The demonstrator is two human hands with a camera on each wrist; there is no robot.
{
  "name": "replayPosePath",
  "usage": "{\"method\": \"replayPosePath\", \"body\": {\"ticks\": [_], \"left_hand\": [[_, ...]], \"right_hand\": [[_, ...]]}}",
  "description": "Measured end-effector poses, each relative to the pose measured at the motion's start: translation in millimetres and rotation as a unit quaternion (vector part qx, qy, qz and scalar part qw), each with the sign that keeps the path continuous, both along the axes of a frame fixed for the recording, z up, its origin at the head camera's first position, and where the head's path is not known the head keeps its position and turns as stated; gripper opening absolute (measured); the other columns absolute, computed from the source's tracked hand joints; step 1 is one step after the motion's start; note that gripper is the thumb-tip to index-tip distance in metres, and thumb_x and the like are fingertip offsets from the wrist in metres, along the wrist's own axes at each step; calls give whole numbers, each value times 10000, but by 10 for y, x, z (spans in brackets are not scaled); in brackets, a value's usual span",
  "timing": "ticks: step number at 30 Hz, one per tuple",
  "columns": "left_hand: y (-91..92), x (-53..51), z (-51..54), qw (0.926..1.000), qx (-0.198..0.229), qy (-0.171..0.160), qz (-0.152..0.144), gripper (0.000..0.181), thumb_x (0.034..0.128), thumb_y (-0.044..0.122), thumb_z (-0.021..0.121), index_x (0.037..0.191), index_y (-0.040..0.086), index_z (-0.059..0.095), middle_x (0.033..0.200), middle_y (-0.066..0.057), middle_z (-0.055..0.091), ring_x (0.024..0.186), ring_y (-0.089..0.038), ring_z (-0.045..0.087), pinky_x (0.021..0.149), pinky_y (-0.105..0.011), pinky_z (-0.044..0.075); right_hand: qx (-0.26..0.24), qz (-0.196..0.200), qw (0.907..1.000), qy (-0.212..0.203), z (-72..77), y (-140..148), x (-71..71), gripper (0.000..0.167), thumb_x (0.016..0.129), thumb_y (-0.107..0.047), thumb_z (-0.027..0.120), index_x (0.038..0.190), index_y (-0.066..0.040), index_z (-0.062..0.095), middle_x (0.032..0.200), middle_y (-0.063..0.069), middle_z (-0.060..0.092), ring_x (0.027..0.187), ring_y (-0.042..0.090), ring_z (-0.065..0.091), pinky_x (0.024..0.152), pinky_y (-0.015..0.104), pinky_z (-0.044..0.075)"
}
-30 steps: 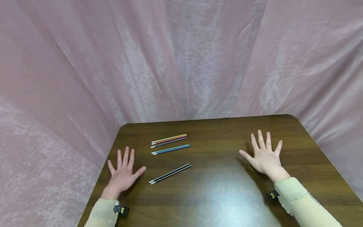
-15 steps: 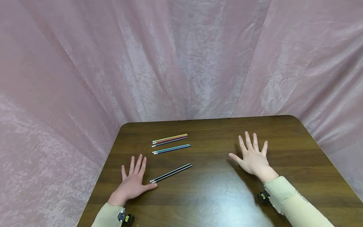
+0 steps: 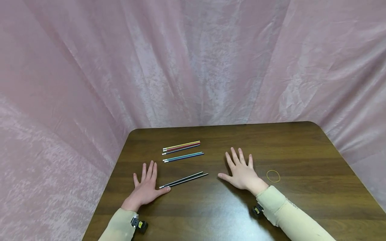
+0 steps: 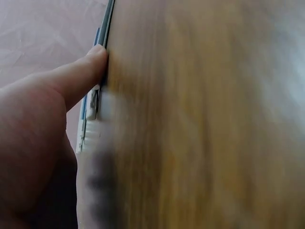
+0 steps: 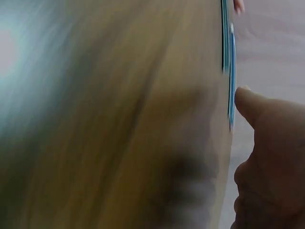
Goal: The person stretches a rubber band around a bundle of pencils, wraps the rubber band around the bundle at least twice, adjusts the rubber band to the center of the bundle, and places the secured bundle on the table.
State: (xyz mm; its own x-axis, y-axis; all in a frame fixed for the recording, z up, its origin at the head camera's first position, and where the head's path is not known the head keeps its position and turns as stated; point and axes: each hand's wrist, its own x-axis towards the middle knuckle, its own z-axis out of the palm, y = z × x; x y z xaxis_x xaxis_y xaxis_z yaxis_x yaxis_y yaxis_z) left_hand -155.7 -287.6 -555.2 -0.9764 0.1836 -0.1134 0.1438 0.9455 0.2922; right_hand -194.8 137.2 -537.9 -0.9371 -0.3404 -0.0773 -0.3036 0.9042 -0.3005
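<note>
Over the worktop (image 3: pixel 319 167), the left hand (image 3: pixel 145 190) and right hand (image 3: pixel 243 175) are holding fingers apart. Five coloured pencils (image 3: pixel 181 149) are lying toward the far-left corner, two black pencils (image 3: pixel 193 178) at the left thumb (image 3: pixel 163 191), a yellow band (image 3: pixel 272 170) toward the right edge (apparently early; nothing yet lifted).

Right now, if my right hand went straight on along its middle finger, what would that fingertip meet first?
Probably the pink curtain. Ahead of your right hand, the head view shows only bare table up to its far edge; depth there is unclear.
</note>
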Motion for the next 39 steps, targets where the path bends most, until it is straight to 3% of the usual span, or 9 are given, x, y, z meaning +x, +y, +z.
{"method": "replayPosePath", "body": {"ticks": [5, 11, 19, 25, 32, 35, 39], "left_hand": [[60, -61, 12, 9995, 41, -88, 300, 1312, 888, 838, 614, 1695, -5, 14, 1780, -192, -61, 1606, -461, -147, 1105, -836, -104], [152, -45, -41, 9970, 304, -289, 647, 1292, 917, 822, 585, 1678, -52, 14, 1759, -264, -65, 1592, -493, -166, 1090, -827, -160], [336, -30, -3, 9948, 314, -545, 798, 1263, 934, 812, 570, 1685, -29, -1, 1764, -236, -101, 1592, -467, -199, 1094, -806, -193], [457, -81, -10, 9952, 252, -573, 749, 1278, 917, 837, 564, 1688, -13, 1, 1772, -205, -99, 1594, -458, -202, 1084, -820, -187], [403, -117, -77, 9954, -19, -488, 824, 1356, 859, 910, 546, 1694, 15, -37, 1776, -175, -122, 1595, -431, -223, 1102, -812, -169], [412, -144, -63, 9973, 17, -290, 675, 1383, 831, 906, 595, 1698, 13, -9, 1778, -185, -93, 1599, -444, -199, 1107, -820, -142], [447, -241, -14, 9995, 173, 86, 268, 1383, 805, 835, 717, 1707, 29, 46, 1783, -178, -66, 1603, -437, -195, 1125, -813, -114]], "right_hand": [[-67, 274, 9990, -359, -32, -343, -28, 990, 1020, -718, 526, 1712, -92, 196, 1782, 184, 14, 1623, 448, -45, 1197, 747, -53], [-20, 307, 9981, -527, -78, -594, -29, 1004, 1023, -728, 501, 1710, -70, 181, 1785, 173, 15, 1628, 428, -46, 1221, 702, -64], [199, 234, 9981, -529, -93, -813, 63, 1061, 1001, -785, 464, 1714, -71, 139, 1787, 152, 47, 1636, 394, -22, 1236, 682, -40], [-84, 270, 9988, -390, -171, -849, 38, 1106, 982, -809, 467, 1698, -20, 172, 1775, 195, 93, 1631, 422, 8, 1226, 703, -33], [139, 290, 9988, -378, -163, -741, -57, 1160, 943, -822, 538, 1706, -40, 149, 1782, 180, 43, 1631, 417, -18, 1237, 680, -41], [179, 431, 9987, -203, -172, -699, -120, 1210, 906, -834, 586, 1709, -46, 140, 1783, 183, 22, 1630, 426, -19, 1232, 692, -36], [161, 765, 9968, 137, -146, -698, -248, 1266, 860, -830, 661, 1714, -62, 128, 1781, 193, -6, 1629, 434, -19, 1237, 689, -7]]}}
